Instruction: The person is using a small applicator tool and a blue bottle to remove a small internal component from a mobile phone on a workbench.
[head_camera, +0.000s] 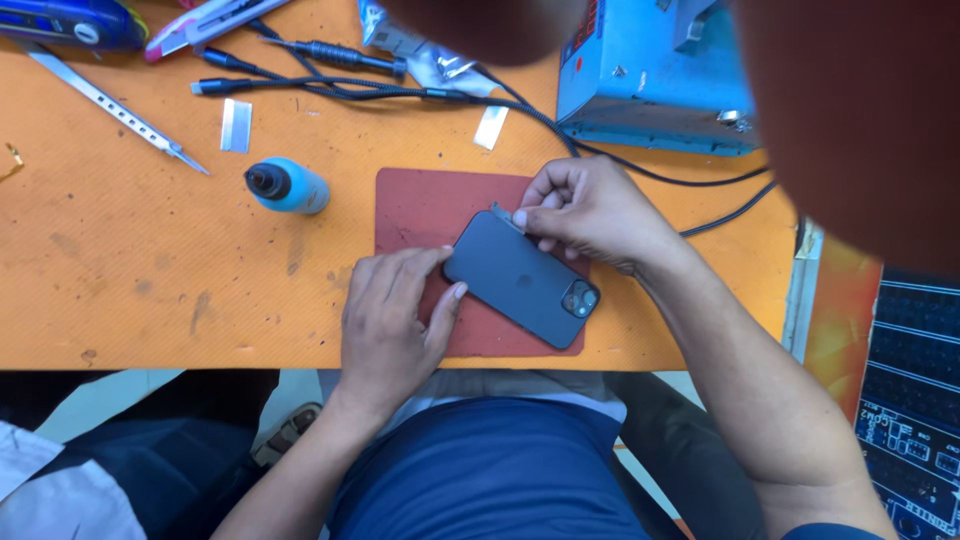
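- The dark smartphone (522, 278) lay back-up and skewed on the red mat (415, 205), its 2 camera lenses at the corner nearest the person. Judged: the mat gave a soft, non-slip bed on the orange bench top (120, 250).
- The left hand (392, 322) lay palm-down beside the phone's left long edge. Its fingers (400, 272) were held loosely together, tips on the mat just short of the phone's far-left corner, and the thumb pressed against the long edge. Judged: it braced the phone against sliding; nothing was clamped.
- The right hand (590, 210) arched over the phone's far edge, wrist raised, forearm running back toward the person's right.
- Thumb and forefinger of that hand were pinched together on a thin metal blade (502, 214), whose tip sat at the phone's far corner, just beyond the fingertips. The other fingers curled under the palm. Whether the blade had entered the seam could not be told.
- Beyond the left fingers lay a small blue bottle with a black nozzle (290, 186) on its side, near but apart from the mat.
- Farther off lay 2 small metal strips (236, 125), long tweezers (110, 105), a black screwdriver (340, 53) and black cables (420, 95).
- Beyond the right knuckles stood a blue machine (650, 80), well apart from the phone.
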